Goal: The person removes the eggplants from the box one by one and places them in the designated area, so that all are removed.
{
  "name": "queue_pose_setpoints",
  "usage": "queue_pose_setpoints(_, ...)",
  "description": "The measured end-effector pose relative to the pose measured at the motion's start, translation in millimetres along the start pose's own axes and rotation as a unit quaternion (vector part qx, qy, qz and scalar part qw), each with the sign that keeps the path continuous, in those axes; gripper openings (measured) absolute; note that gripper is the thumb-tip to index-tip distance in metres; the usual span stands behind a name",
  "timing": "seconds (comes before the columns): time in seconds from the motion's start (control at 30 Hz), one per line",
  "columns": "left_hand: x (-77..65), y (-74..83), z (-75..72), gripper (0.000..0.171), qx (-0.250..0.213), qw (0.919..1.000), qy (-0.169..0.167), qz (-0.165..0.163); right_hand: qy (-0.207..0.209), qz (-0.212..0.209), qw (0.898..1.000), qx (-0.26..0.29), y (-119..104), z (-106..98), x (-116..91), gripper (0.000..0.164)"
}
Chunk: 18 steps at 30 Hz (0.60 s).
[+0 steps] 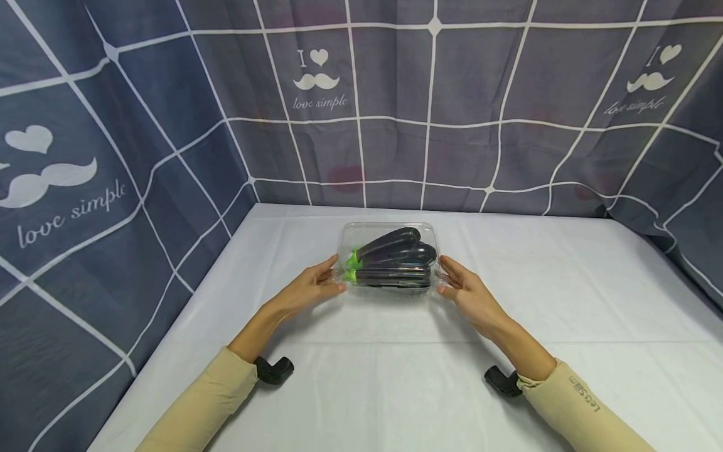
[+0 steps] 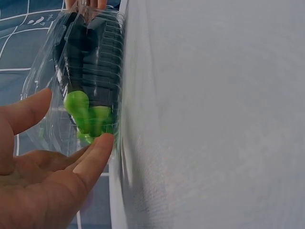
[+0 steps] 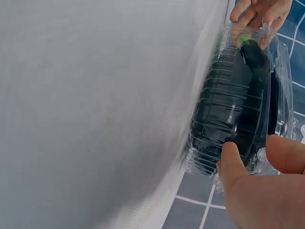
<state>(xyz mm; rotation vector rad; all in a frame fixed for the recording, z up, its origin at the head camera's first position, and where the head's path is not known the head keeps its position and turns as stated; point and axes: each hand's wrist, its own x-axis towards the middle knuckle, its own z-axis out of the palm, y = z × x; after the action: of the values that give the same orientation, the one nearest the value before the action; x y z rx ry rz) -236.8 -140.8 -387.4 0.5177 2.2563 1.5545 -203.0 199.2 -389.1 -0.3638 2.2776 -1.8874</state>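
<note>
A clear plastic clamshell box (image 1: 356,233) sits at the middle of the white table, toward the back. Through its plastic I see dark eggplants (image 1: 390,276) with bright green stem ends, all at the left. My left hand (image 1: 307,287) holds the box's left end, its fingertips against the ribbed side in the left wrist view and the thumb by the rim. On the opposite end my right hand (image 1: 473,300) grips the box between thumb and fingers. The right wrist view shows a right fingertip (image 3: 229,148) on the ribbed wall.
A white cloth (image 1: 378,376) covers the table. Dark checked curtains (image 1: 390,150) with white lines stand behind it and along both sides. Each wrist carries a black device, the left one (image 1: 275,370) and the right one (image 1: 503,382), low over the cloth.
</note>
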Motion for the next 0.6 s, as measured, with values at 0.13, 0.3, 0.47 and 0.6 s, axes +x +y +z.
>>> queue_pose_setpoints(0.13, 0.2, 0.5, 0.3, 0.081, 0.001, 1.0, 0.0, 0.004, 0.009, 0.0, 1.0, -0.006, -0.8, 0.5, 0.3, 0.066)
queue_pose_setpoints(0.3, -0.1, 0.4, -0.2, 0.082, 0.001, 1.0, 0.0, -0.002, 0.018, 0.0, 1.0, -0.006, -3.2, 0.7, -0.5, 0.064)
queue_pose_setpoints(0.47, -0.2, -1.5, 0.1, 0.083, 0.0, 1.0, 0.006, -0.006, 0.023, -0.001, 1.0, 0.003, -4.6, 2.5, -0.9, 0.068)
queue_pose_setpoints(0.6, -1.1, -2.9, 1.5, 0.083, -0.004, 1.0, 0.003, -0.004, 0.03, 0.002, 0.999, 0.013, -3.3, 4.3, -1.8, 0.073)
